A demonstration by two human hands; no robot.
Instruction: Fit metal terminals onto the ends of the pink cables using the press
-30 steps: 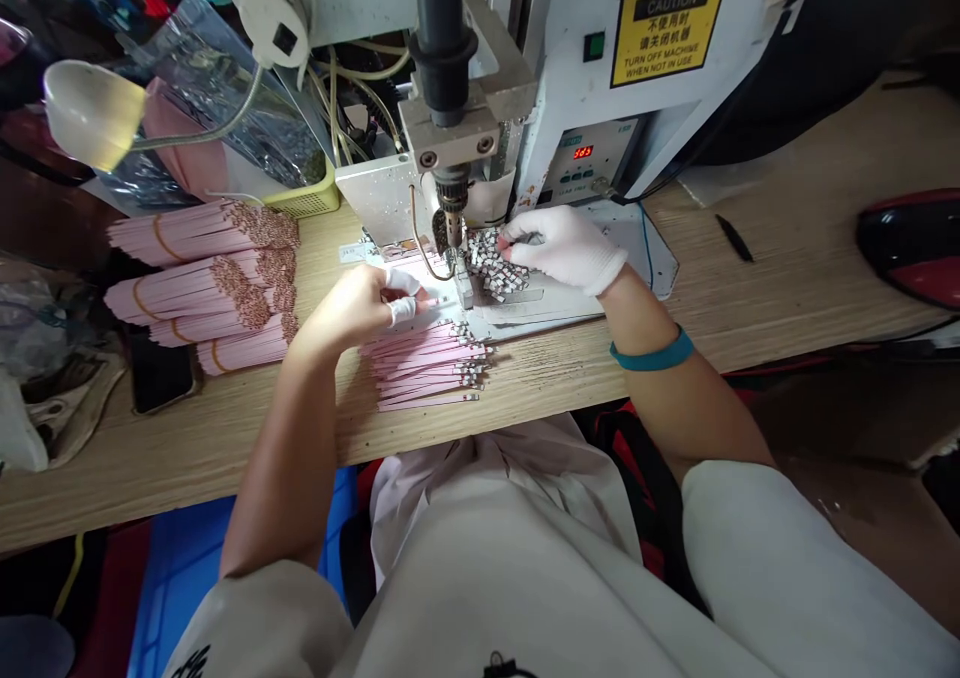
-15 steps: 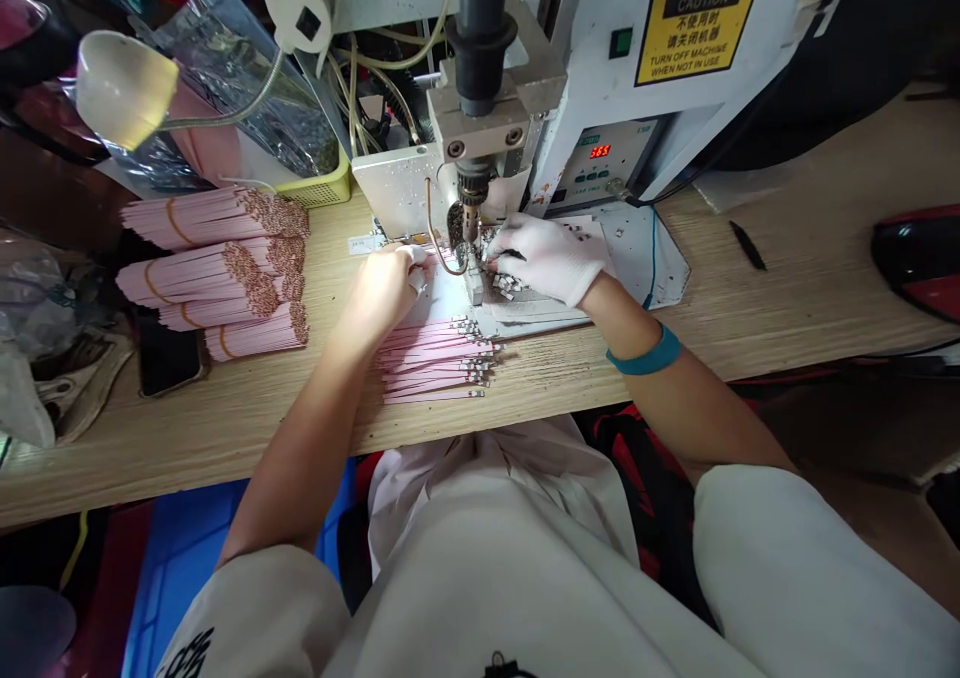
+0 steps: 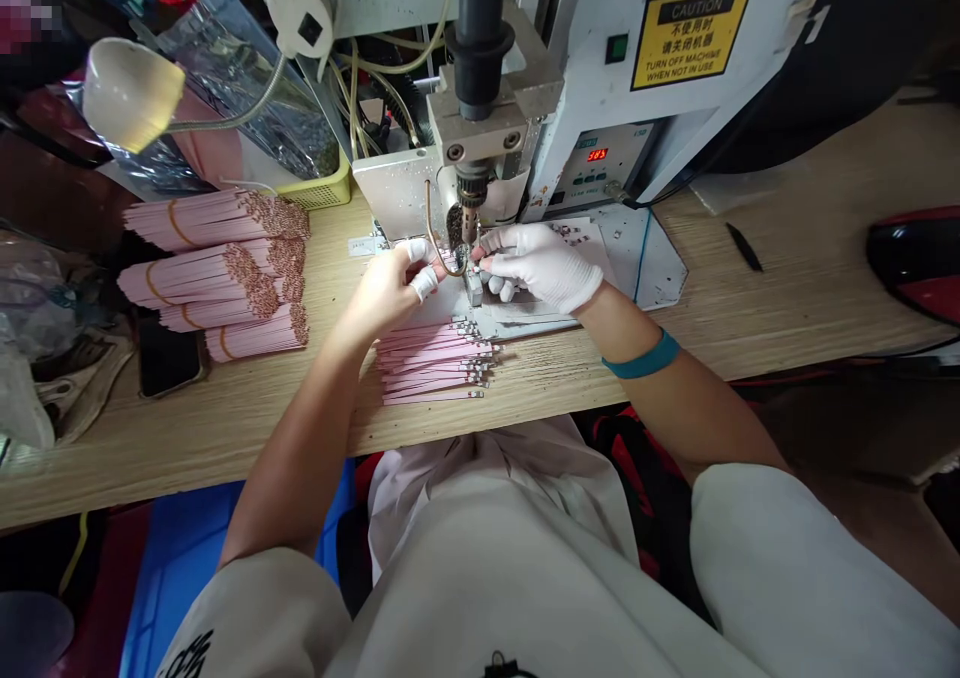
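Right at the machine now, both hands drawn in close around the tip of a benchtop welding press (image 3: 469,220). The left hand (image 3: 384,293), with white finger cots (image 3: 424,283) on its fingers, comes in from the near side, fingers curled and pinched together just left of the tip. Pink strips (image 3: 436,363) fan out right below that hand, their long axis running across the bench and their metal-tipped ends pointing right, so the left hand is the nearer one to them. The right hand (image 3: 536,268), in a white knit glove, reaches in from the other side, thumb and forefinger closed to a pinch just right of the tip, with a blue wristband (image 3: 641,358) on that arm. Is either pinch holding something? Too small to call from here, though a pink strip end shows at the left fingertips. A scatter of small metal tabs (image 3: 502,288) sits under the right hand, on a pale metal plate (image 3: 645,258). Out beyond the left hand, rubber-banded bundles of pink strips (image 3: 214,220) are stacked on the wooden bench (image 3: 787,278).
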